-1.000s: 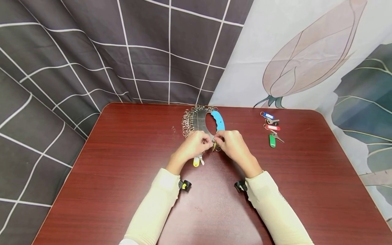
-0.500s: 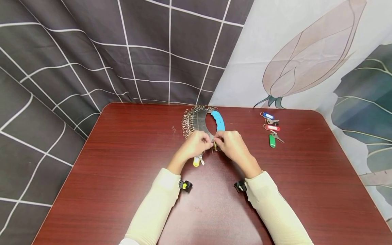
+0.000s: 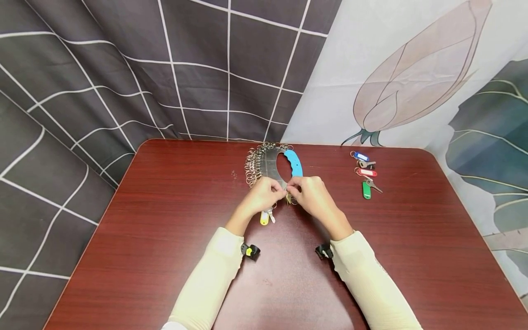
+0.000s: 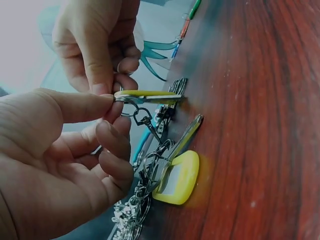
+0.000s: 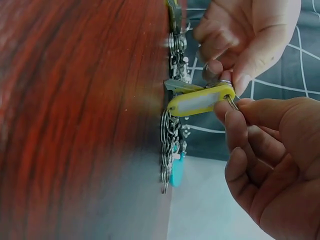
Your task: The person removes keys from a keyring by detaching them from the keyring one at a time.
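Observation:
My left hand [image 3: 266,192] and right hand [image 3: 311,195] meet at the near end of a crescent-shaped metal plate [image 3: 270,162] with a blue handle [image 3: 294,161]. In the left wrist view, the left thumb and forefinger pinch a key ring [image 4: 127,101], with a small swivel clasp [image 4: 145,121] linked on below. The right hand pinches the ring at the holed end of a yellow key tag [image 5: 200,101], fingertips nearly touching the left's. A key [image 5: 181,86] hangs beside that tag. Another yellow tag [image 4: 181,177] with its key [image 4: 187,135] hangs close by, near the table.
Many rings and clasps [image 3: 253,167] line the plate's outer edge. To the right on the table [image 3: 165,229] lie a blue key tag [image 3: 361,156], a red one [image 3: 367,172] and a green one [image 3: 366,189] with keys. Curtains [image 3: 198,82] hang behind the table's back edge.
Both hands stay almost in place, still pinching at the ring. The yellow tag and key under the fingertips have turned slightly.

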The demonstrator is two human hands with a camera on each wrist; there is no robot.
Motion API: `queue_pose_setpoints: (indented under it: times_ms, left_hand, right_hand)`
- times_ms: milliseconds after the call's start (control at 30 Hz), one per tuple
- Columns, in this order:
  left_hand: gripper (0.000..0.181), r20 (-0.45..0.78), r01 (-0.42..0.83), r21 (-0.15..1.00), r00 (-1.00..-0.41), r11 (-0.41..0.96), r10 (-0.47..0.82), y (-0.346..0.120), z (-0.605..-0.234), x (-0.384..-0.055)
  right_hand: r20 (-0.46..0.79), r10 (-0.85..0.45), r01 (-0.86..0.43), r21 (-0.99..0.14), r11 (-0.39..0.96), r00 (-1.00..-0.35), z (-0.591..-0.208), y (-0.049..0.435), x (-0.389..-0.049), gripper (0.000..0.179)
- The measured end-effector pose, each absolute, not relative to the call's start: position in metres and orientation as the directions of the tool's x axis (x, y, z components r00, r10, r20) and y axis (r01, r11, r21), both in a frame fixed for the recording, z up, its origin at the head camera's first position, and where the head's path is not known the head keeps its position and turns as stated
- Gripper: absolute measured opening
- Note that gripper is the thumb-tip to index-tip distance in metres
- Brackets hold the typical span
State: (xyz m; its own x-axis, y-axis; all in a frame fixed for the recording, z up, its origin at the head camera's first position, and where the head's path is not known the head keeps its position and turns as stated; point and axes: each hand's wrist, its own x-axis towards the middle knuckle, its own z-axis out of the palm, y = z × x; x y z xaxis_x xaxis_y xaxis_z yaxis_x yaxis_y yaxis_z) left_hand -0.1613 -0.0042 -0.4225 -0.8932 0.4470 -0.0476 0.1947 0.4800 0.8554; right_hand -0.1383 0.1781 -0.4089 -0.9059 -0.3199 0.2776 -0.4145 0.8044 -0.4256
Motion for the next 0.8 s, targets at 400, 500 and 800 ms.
queue_pose_setpoints:
  times_ms: [400, 500, 800]
  left_hand:
    - [0.013, -0.009, 0.257, 0.817, -0.889, 0.516, 0.458, -0.0052, -0.4207, -0.1609]
    - [0.018, -0.050, 0.202, 0.839, -0.897, 0.505, 0.440, -0.0044, -0.4207, -0.1600]
    - [0.011, -0.045, 0.173, 0.885, -0.892, 0.433, 0.449, -0.0060, -0.4247, -0.1614]
  right_hand:
    - [0.277, -0.310, -0.404, -0.413, 0.816, -0.910, -0.4110, 0.1787, -0.1378, 0.010]
    - [0.265, -0.320, -0.408, -0.427, 0.807, -0.910, -0.4110, 0.1783, -0.1383, 0.009]
    - [0.271, -0.315, -0.405, -0.406, 0.819, -0.910, -0.4114, 0.1767, -0.1381, 0.010]
